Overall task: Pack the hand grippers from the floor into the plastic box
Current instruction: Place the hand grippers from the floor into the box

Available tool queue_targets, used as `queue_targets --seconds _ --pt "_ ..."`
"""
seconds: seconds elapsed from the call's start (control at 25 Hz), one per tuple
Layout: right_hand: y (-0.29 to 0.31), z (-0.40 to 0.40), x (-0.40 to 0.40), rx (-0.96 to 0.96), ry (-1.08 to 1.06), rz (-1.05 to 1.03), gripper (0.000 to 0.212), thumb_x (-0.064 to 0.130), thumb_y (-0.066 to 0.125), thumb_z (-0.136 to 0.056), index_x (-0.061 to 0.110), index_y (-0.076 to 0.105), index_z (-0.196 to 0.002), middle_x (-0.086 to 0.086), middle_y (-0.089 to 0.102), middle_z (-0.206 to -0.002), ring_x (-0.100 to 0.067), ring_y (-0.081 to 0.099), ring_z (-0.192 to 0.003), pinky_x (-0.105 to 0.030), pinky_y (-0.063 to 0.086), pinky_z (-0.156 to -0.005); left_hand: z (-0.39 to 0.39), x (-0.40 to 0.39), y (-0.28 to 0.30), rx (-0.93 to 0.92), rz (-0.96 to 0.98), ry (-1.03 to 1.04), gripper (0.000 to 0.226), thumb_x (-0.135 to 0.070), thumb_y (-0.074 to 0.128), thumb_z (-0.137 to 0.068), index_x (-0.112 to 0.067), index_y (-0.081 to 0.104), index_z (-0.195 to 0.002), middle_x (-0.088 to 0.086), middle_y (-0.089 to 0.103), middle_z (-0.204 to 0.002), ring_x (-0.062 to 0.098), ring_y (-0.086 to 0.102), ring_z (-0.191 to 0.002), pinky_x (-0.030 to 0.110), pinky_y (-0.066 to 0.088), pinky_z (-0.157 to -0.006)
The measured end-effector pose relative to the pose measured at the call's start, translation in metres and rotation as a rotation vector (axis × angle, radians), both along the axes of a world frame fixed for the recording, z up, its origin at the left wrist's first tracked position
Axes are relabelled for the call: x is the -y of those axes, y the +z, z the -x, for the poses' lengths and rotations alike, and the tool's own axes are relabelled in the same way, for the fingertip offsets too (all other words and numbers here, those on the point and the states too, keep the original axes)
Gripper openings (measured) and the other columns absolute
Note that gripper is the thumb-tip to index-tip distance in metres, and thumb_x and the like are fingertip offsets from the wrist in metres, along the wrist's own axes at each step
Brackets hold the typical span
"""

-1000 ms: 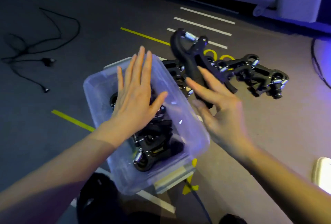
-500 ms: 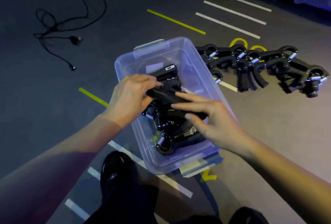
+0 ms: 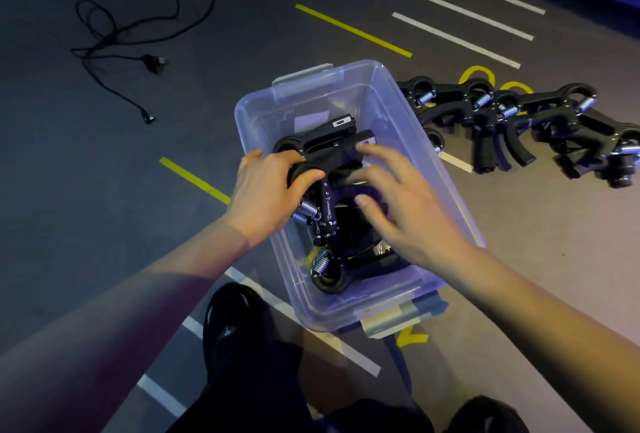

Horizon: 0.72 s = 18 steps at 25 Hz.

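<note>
Box point(image 3: 263, 114): clear plastic, open-topped, on the floor point(image 3: 104, 190) at frame centre, long axis running from upper left to lower right; grey latch tabs at both short ends.

Packed grippers point(image 3: 329, 225): several black hand grippers with silver coil springs, heaped inside the box, filling its middle and lower part.

Top gripper point(image 3: 325, 147): black, lying across the heap in the upper half of the box, head end toward the left wall.

Left hand point(image 3: 266, 197): at the box's left wall, fingers and thumb curled round the rounded head of the top gripper, grasping it.

Right hand point(image 3: 405, 211): over the box's centre and right side, fingers spread and relaxed, holding nothing; fingertips at or just above the top gripper, contact cannot be told.

Loose grippers point(image 3: 519, 128): a black cluster on the floor, right of the box at mid-upper right of the frame, nearest one just beside the box wall.

Cable point(image 3: 114, 41): black, tangled, upper left.

Floor tape: yellow and white strips around the box.

Shoe point(image 3: 228, 325): black, lower centre.
</note>
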State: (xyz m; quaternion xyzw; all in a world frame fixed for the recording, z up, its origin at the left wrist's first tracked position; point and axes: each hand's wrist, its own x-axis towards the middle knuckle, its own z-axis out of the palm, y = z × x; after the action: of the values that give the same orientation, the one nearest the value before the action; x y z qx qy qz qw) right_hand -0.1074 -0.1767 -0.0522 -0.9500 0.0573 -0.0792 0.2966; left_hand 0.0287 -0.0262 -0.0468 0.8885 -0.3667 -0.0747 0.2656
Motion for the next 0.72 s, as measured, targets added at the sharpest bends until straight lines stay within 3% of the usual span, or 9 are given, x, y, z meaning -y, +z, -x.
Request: queue_targets --seconds 0.12,0.24,0.4,0.48,0.56,0.64,0.72 --pt "-0.006 -0.001 -0.001 -0.201 0.066 0.047 0.032 0.04 0.042 -0.09 0.016 0.059 -0.105 -0.004 0.046 -0.135 -0.023 0.045 -0.124 -0.027 0.03 -0.101 0.001 -0.001 -0.007 0.015 -0.052 -0.016 0.031 -0.039 0.051 -0.091 -0.012 0.066 -0.088 0.007 0.067 -0.075 0.034 0.058 -0.081 0.04 0.024 -0.104" --pt "-0.007 -0.001 0.004 -0.281 0.165 0.014 0.021 0.03 0.049 -0.092 0.015 0.062 -0.099 -0.004 0.051 -0.129 -0.023 0.048 -0.122 -0.026 0.03 -0.1 0.0 -0.002 -0.007 -0.009 -0.083 0.005 0.031 -0.04 0.049 -0.092 -0.013 0.066 -0.091 0.005 0.066 -0.073 0.031 0.06 -0.085 0.036 0.013 -0.109" --pt "-0.011 0.0 0.0 -0.327 0.248 0.068 0.031 0.024 0.052 -0.094 0.013 0.061 -0.121 -0.007 0.04 -0.142 -0.025 0.042 -0.128 -0.018 0.022 -0.102 -0.001 -0.002 -0.006 -0.009 -0.098 -0.038 0.027 -0.042 0.05 -0.091 -0.019 0.064 -0.094 0.001 0.067 -0.078 0.027 0.061 -0.087 0.039 0.01 -0.11" --pt "-0.015 -0.002 -0.003 -0.346 0.275 0.1 0.031 0.023 0.05 -0.095 0.014 0.061 -0.122 -0.007 0.039 -0.143 -0.025 0.043 -0.126 -0.021 0.025 -0.102 0.001 -0.006 -0.012 0.072 -0.14 -0.05 0.028 -0.039 0.051 -0.09 -0.02 0.063 -0.107 0.005 0.066 -0.104 0.027 0.054 -0.106 0.044 0.007 -0.112" --pt "-0.02 -0.007 -0.004 -0.408 0.285 0.103 0.03 0.025 0.047 -0.096 0.018 0.061 -0.121 -0.005 0.04 -0.141 -0.023 0.044 -0.125 -0.026 0.031 -0.1 0.005 -0.008 -0.017 0.132 -0.193 -0.036 0.043 -0.034 0.049 -0.092 -0.015 0.049 -0.13 0.011 0.043 -0.141 0.028 0.031 -0.133 0.045 0.001 -0.113" --pt "-0.025 -0.015 -0.004 -0.469 0.274 0.084 0.029 0.025 0.046 -0.097 0.019 0.061 -0.121 -0.004 0.044 -0.135 -0.022 0.044 -0.124 -0.03 0.035 -0.099 0.008 -0.008 -0.018 0.16 -0.211 -0.016 0.053 -0.033 0.045 -0.094 -0.012 0.033 -0.141 0.011 0.02 -0.153 0.027 0.011 -0.142 0.042 -0.003 -0.113" --pt "-0.029 -0.023 -0.003 -0.478 0.268 0.061 0.029 0.025 0.047 -0.097 0.018 0.062 -0.12 -0.006 0.044 -0.135 -0.025 0.046 -0.123 -0.033 0.036 -0.1 0.009 -0.007 -0.018 0.172 -0.226 -0.005 0.056 -0.032 0.042 -0.095 -0.01 0.027 -0.144 0.012 0.014 -0.155 0.026 0.005 -0.143 0.04 -0.005 -0.113"
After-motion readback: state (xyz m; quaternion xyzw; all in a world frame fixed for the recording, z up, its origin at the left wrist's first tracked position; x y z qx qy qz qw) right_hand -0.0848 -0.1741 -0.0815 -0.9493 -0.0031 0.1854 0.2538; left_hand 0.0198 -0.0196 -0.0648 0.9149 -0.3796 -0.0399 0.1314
